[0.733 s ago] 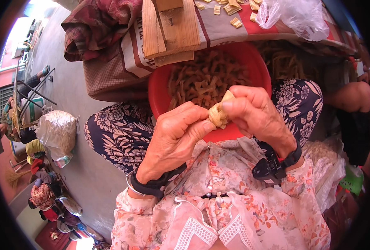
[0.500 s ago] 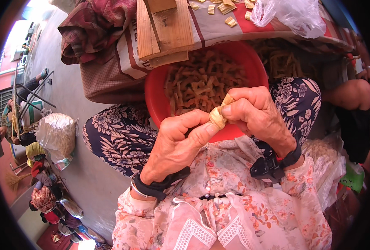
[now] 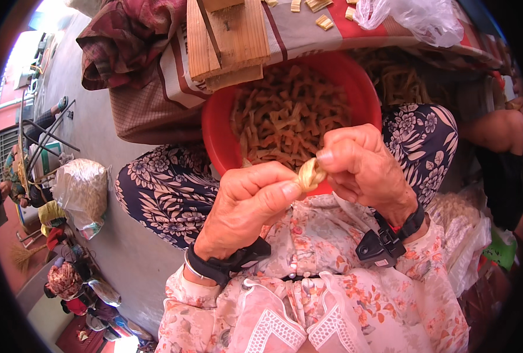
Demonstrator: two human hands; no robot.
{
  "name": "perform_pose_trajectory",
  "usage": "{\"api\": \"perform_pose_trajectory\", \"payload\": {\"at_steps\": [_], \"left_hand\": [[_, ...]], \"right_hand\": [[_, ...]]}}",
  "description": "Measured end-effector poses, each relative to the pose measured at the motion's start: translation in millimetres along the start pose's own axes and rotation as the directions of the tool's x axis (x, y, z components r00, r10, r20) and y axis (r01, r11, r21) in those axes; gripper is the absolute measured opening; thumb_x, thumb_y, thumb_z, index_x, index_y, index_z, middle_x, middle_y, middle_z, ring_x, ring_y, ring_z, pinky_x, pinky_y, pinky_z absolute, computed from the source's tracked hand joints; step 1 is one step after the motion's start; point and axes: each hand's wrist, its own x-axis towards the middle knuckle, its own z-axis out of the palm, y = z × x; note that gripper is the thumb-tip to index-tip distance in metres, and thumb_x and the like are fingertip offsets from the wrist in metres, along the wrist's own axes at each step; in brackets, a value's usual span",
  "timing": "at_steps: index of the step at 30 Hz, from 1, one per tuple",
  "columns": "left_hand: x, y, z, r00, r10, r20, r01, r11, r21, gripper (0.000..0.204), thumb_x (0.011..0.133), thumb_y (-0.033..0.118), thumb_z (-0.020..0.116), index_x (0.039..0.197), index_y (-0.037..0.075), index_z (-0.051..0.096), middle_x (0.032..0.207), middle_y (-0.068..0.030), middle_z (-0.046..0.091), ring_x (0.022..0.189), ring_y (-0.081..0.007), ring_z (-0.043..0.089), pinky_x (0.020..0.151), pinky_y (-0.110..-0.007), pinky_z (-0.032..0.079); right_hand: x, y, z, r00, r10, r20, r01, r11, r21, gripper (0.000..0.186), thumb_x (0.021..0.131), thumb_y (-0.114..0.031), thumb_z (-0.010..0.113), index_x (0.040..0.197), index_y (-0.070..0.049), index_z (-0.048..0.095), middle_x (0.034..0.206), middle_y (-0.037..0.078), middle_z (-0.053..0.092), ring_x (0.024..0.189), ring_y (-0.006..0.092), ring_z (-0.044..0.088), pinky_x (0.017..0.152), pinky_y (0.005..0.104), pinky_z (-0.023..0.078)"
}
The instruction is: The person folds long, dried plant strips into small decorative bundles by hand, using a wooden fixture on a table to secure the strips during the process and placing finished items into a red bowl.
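Note:
A pale yellow, fibrous strip, twisted into a small knot (image 3: 312, 175), is stretched between my two hands over the near edge of a red basin (image 3: 215, 132). My left hand (image 3: 251, 200) pinches its left end between thumb and forefinger. At the other end, the thumb and curled fingers of my right hand (image 3: 360, 165) grip it. Many short, brownish-yellow strip pieces (image 3: 291, 115) fill the basin, which sits between my knees. Whether the strip is plant fibre or some food, I cannot tell.
A cloth-covered table (image 3: 308, 38) stands beyond the basin, bearing a wooden block (image 3: 229, 44), small yellow pieces (image 3: 324, 22) and a clear plastic bag (image 3: 417, 20). Longer strips (image 3: 400, 82) lie right of the basin. A filled bag (image 3: 82, 191) stands on the left floor; another person's leg (image 3: 497, 126) is at right.
The strip has been drawn into a tighter, more rounded knot, its free end no longer sticking up at my right fingers. My right hand has turned slightly. The view has shifted a little.

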Motion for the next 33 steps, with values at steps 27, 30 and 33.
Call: {"api": "perform_pose_trajectory", "payload": {"at_steps": [27,30,33], "left_hand": [[-8.9,-8.0,-6.2,0.999,-0.052,-0.01,0.052,0.998,-0.037,0.015,0.088,0.013,0.054,0.082,0.0,0.06,0.058,0.0051,0.046,0.048,-0.0009,0.035,0.043,-0.017,0.025],[-12.0,-12.7,-11.2,0.997,-0.062,-0.045,0.063,0.998,0.014,0.017,0.087,0.014,0.055,0.08,0.0,0.059,0.056,0.0044,0.046,0.047,-0.0013,0.036,0.042,-0.018,0.026],[-13.6,-15.2,-20.2,0.996,-0.08,-0.05,0.083,0.995,0.051,0.017,0.088,0.015,0.055,0.081,0.0,0.059,0.059,0.0034,0.049,0.048,-0.0017,0.039,0.043,-0.018,0.029]], "right_hand": [[0.0,26.9,14.0,0.996,0.001,-0.094,0.014,0.986,0.167,0.024,0.062,0.008,0.068,0.074,-0.001,0.05,0.05,0.004,0.051,0.033,0.0078,0.043,0.029,0.021,0.031],[0.8,35.8,12.9,0.995,0.027,-0.099,-0.004,0.974,0.226,0.021,0.064,0.008,0.066,0.074,-0.001,0.05,0.053,0.005,0.053,0.034,0.0079,0.044,0.03,0.0204,0.032],[6.2,40.9,14.8,0.995,0.03,-0.091,-0.015,0.987,0.163,0.02,0.066,0.007,0.066,0.075,-0.001,0.05,0.055,0.005,0.054,0.035,0.0083,0.046,0.03,0.0203,0.034]]}}
